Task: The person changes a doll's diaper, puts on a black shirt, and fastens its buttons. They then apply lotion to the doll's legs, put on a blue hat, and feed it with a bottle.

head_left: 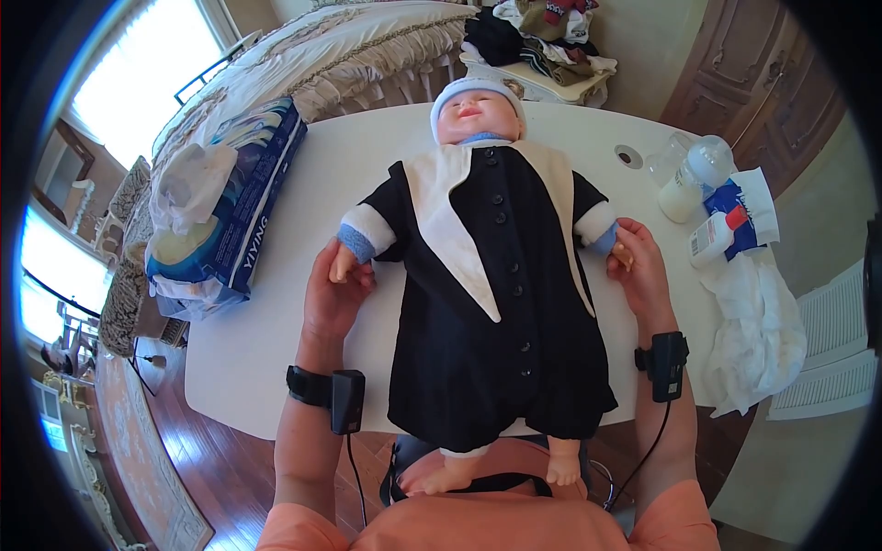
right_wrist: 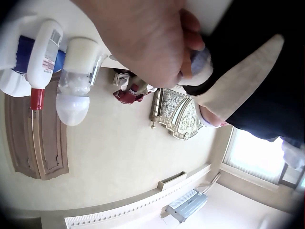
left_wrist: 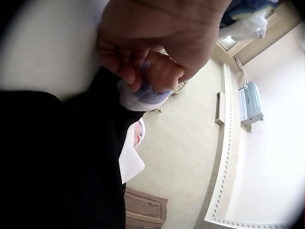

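Note:
A baby doll (head_left: 472, 118) lies on its back on a white table (head_left: 248, 367), head toward the far side and bare feet over the near edge. It wears a white cap, a black buttoned romper (head_left: 450, 358) with a wide cream collar, and white and blue cuffs. My left hand (head_left: 333, 296) grips the doll's hand on the left, fingers curled round it just below the cuff (left_wrist: 143, 98). On the other side, my right hand (head_left: 645, 280) holds the doll's other hand, thumb and fingers about it at the blue cuff (right_wrist: 201, 64). Both doll arms are spread outward.
A blue diaper pack (head_left: 262, 216) with white wipes or cloth on top stands at the left. Toward the right are a baby bottle (head_left: 684, 188), a white bottle with a red cap (head_left: 717, 237), and a crumpled white diaper (head_left: 758, 321). Behind stands a bed (head_left: 367, 55).

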{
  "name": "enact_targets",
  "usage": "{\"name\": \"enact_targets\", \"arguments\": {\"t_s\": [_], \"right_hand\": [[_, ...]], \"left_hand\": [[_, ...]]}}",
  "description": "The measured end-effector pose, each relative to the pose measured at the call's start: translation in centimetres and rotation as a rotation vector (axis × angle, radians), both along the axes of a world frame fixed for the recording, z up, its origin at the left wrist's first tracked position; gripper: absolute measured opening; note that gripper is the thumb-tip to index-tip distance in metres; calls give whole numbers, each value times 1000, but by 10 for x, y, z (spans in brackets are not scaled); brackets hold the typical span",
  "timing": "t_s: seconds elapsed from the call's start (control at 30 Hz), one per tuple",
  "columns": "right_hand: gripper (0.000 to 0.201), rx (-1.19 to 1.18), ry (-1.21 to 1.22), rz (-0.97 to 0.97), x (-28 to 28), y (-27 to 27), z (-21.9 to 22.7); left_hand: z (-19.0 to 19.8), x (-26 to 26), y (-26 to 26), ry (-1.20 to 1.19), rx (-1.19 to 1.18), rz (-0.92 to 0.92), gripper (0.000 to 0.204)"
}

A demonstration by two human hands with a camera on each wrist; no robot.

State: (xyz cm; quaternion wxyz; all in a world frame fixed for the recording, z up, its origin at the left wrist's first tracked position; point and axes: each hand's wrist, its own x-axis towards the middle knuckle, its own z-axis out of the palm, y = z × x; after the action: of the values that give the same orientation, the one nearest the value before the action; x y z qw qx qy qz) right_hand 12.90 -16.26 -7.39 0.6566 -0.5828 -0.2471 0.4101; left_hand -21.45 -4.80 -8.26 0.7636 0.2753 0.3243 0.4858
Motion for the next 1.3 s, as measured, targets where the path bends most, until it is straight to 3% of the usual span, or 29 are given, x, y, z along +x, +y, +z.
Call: {"name": "enact_targets", "arguments": {"t_s": [0.27, 0.4, 0.57, 1.0, 1.17, 1.3], "right_hand": [[21, 42, 1, 12, 9, 0, -6], [22, 69, -13, -48, 10, 1, -8], [21, 56, 12, -50, 6, 2, -4], [24, 12, -111, -34, 1, 0, -1], [24, 0, -131, -33, 0, -1, 0], [24, -9, -141, -42, 0, 0, 0]], "left_hand": [[-13, -13, 4, 76, 157, -34, 29], [-9, -7, 1, 123, 137, 29, 25], [-2, -4, 0, -26, 36, 71, 24], [-2, -4, -1, 44, 41, 73, 23], [3, -3, -5, 285, 217, 76, 21], [-5, -6, -2, 270, 167, 79, 21]]}}
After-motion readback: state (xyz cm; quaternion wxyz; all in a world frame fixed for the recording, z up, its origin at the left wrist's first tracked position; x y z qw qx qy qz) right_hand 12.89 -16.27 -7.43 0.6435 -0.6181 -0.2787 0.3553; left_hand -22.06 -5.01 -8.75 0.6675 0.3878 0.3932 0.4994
